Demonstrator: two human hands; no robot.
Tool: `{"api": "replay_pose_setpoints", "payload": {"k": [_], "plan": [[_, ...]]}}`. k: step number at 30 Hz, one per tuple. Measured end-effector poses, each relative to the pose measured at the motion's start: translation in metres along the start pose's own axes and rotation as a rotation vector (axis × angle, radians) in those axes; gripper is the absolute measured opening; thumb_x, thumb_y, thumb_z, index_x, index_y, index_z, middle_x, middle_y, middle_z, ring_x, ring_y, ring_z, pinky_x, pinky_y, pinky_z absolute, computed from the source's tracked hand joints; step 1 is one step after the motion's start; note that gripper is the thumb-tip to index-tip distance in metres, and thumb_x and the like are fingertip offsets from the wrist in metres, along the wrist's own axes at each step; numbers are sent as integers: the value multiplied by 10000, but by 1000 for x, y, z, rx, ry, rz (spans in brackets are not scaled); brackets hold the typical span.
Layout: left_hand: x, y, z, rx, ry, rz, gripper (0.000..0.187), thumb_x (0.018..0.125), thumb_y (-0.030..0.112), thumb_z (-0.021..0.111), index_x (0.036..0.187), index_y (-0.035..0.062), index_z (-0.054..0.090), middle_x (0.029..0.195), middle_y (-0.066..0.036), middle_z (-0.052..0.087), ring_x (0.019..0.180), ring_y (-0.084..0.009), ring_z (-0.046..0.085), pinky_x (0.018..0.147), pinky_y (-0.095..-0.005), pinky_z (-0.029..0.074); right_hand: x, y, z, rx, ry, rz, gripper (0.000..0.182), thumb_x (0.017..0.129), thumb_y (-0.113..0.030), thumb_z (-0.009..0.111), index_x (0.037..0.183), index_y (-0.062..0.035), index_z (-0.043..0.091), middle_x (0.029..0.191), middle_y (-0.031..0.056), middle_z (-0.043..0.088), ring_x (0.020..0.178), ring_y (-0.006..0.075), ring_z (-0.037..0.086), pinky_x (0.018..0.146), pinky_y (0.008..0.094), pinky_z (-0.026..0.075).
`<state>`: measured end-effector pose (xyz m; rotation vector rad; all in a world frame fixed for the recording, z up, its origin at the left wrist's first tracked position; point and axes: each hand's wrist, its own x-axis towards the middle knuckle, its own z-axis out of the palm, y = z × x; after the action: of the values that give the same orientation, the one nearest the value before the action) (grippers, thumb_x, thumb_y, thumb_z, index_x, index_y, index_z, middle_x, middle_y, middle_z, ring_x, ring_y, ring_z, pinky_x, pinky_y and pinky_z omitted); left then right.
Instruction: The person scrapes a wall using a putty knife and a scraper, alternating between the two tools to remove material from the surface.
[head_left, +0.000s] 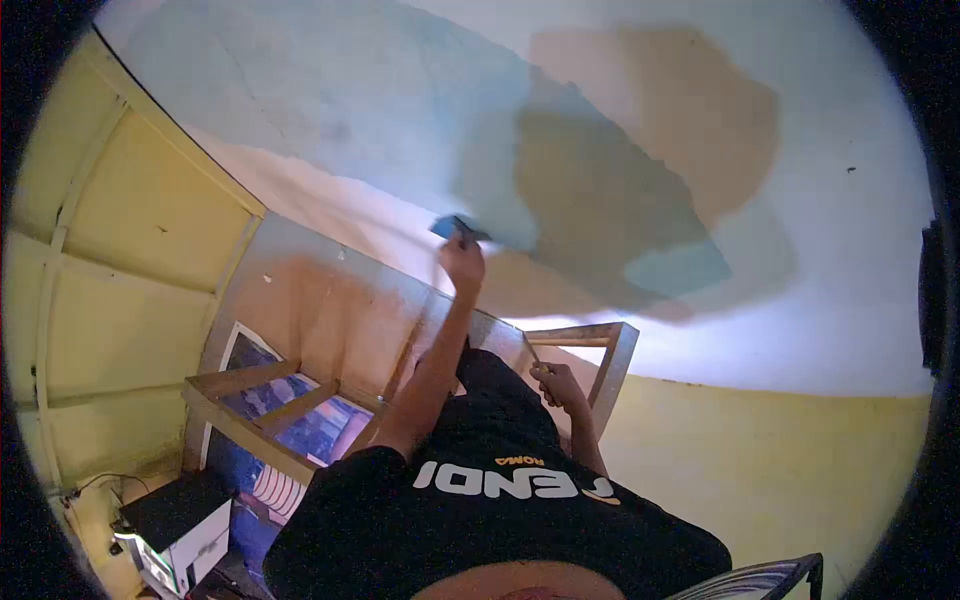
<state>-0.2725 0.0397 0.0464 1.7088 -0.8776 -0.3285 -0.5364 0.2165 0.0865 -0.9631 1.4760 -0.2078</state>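
My left hand is raised with its fingers closed around a putty knife, whose wide blade lies close against the wall. The blade is at the lower edge of a long grey-blue patch on the pale surface. Lower down, near the wooden frame, my right hand is closed round a thin stick-like tool that points up and left. Its far end is by the frame's corner, and its exact kind I cannot tell.
Wooden frame pieces stand by my right hand, and others at left. Behind is a brownish board. A black and white box-shaped device sits lower left. Yellow panelled wall rises at left.
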Motion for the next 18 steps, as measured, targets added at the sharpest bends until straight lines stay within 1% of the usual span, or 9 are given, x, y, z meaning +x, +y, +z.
{"api": "replay_pose_setpoints", "payload": {"k": [2, 3, 4, 7, 11, 12, 14, 15, 18], "plan": [[-37, -16, 14, -259, -325, -199, 172, 806, 111, 561, 685, -7, 592, 626, -227, 588, 601, -382, 595, 575, -461, 447, 9, -2, 1, 6, 16, -17, 401, 890, -375, 669, 1067, -18, 622, 606, -10, 484, 404, 72, 427, 341, 247, 333], [-56, -34, 19, -168, -369, -63, 167, 800, 118, 553, 727, -16, 622, 668, -240, 600, 606, -378, 595, 596, -441, 467, 12, -3, 2, 10, 25, -23, 389, 893, -391, 661, 1013, -23, 621, 609, -10, 487, 407, 71, 431, 341, 245, 335], [-71, -43, 14, -219, -549, -29, 156, 797, 103, 566, 757, -27, 642, 686, -199, 636, 581, -306, 598, 597, -413, 477, 16, -1, 2, 52, 56, -44, 387, 895, -403, 655, 999, -33, 603, 621, -8, 492, 409, 71, 434, 340, 243, 340], [-97, -49, -17, -357, -634, -324, 126, 791, 77, 584, 767, -19, 662, 667, -114, 648, 570, -201, 585, 562, -379, 468, 22, -2, -1, 180, 134, -81, 389, 900, -427, 639, 998, -60, 558, 660, 2, 506, 413, 72, 441, 339, 237, 355], [-38, -52, -50, -442, -436, -495, 131, 801, 62, 580, 739, -20, 662, 615, -54, 608, 544, -117, 524, 484, -324, 412, 24, -21, -7, 245, 171, -62, 397, 934, -432, 585, 1135, -96, 518, 715, 20, 509, 420, 75, 441, 337, 241, 375], [-19, -87, -33, -405, -224, -377, 147, 809, 55, 574, 701, -29, 629, 607, -56, 604, 536, -112, 512, 485, -319, 401, 27, -22, -7, 274, 170, -68, 394, 945, -434, 566, 1150, -101, 517, 716, 21, 508, 421, 75, 443, 336, 243, 376], [19, -57, -46, -396, -31, -311, 148, 812, 66, 572, 705, -31, 602, 586, -74, 589, 539, -133, 522, 494, -357, 401, 31, -25, -5, 253, 185, -109, 395, 980, -454, 490, 1204, -129, 512, 725, 29, 506, 417, 79, 440, 333, 247, 376], [35, -50, -50, -228, 29, -214, 166, 845, 90, 573, 731, -24, 607, 568, -73, 576, 522, -133, 482, 489, -355, 388, 33, -27, -4, 249, 165, -126, 401, 981, -462, 484, 1211, -134, 510, 730, 33, 506, 416, 79, 437, 334, 245, 374], [51, -43, -44, -268, 51, -57, 227, 912, 166, 580, 781, -10, 638, 549, -105, 551, 501, -148, 426, 483, -353, 369, 31, -44, 7, 247, 115, -157, 447, 977, -498, 476, 1230, -130, 504, 693, 24, 485, 400, 73, 418, 333, 235, 357]]}}
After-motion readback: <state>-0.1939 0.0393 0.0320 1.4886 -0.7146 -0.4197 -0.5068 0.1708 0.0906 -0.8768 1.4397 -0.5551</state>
